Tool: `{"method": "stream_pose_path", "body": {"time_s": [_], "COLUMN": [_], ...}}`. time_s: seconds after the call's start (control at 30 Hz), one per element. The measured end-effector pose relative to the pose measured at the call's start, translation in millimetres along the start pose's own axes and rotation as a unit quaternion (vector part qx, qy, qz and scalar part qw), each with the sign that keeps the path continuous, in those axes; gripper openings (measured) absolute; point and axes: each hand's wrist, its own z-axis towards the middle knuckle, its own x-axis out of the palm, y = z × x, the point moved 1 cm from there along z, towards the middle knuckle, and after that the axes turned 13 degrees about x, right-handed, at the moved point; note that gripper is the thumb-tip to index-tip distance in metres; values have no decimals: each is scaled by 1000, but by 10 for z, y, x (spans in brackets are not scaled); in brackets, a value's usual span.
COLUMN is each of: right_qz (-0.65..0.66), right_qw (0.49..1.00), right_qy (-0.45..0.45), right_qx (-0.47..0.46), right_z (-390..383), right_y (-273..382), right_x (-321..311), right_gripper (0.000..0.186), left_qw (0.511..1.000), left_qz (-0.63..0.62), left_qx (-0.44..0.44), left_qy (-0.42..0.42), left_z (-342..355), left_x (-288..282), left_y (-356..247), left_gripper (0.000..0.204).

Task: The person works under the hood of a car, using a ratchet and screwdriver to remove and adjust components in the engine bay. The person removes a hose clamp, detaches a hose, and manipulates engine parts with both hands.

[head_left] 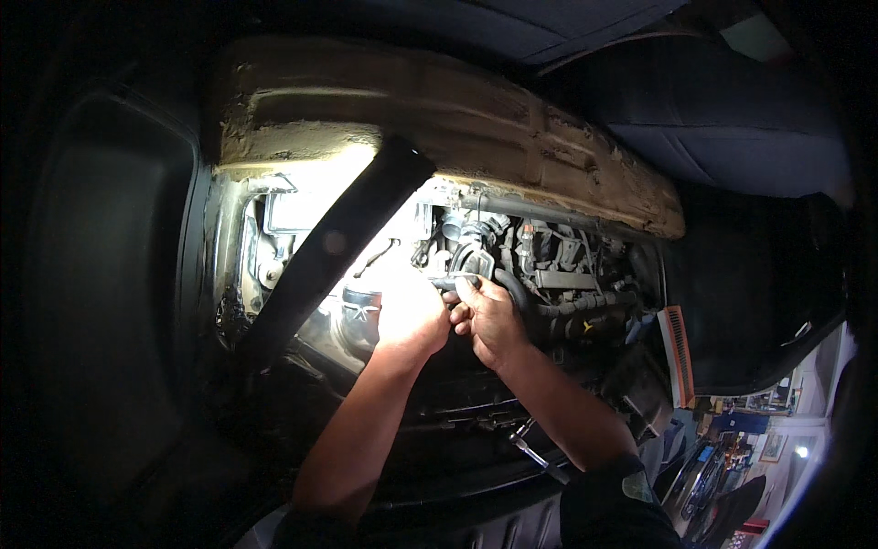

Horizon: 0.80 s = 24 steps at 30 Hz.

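Observation:
Both my hands meet in the middle of an open engine compartment. My left hand (413, 316) is bleached by strong glare; its fingers look curled in, and what they hold is hidden. Beside it, my right hand (496, 322) is closed, thumb over bent fingers, on a short dark hose (444, 283) that runs across toward the left hand. Just beyond the hands are a looped hose fitting (474, 259) and a thicker black hose (512, 289). A rounded metal canister (358, 320) with a dark band stands left of my left hand.
A black bar-shaped work light (343, 242) slants across the compartment's left part. Brown, rough padding (393, 105) lines the far edge. Below my right forearm lies a ratchet (535, 450). An orange-edged pleated air filter (677, 357) stands at the right, near a cluttered workshop floor.

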Motion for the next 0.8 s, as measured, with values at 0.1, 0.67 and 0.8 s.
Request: {"method": "stream_pose_path", "body": {"time_s": [0.1, 0.67, 0.8], "right_qz": [-81, -582, -182], "right_qw": [991, 709, 956], "right_qy": [-12, 70, 136], "right_qx": [-105, -391, -186], "right_z": [180, 989, 604], "right_y": [33, 666, 498], "right_x": [74, 915, 482], "right_gripper": [19, 33, 32], "left_qw": [1000, 981, 996], "left_qz": [7, 183, -25], "left_qx": [28, 32, 35], "left_qy": [-11, -50, -81], "left_z": [20, 59, 10], "left_x": [17, 611, 178], "left_y": [42, 258, 70], "left_gripper": [31, 15, 26]}}
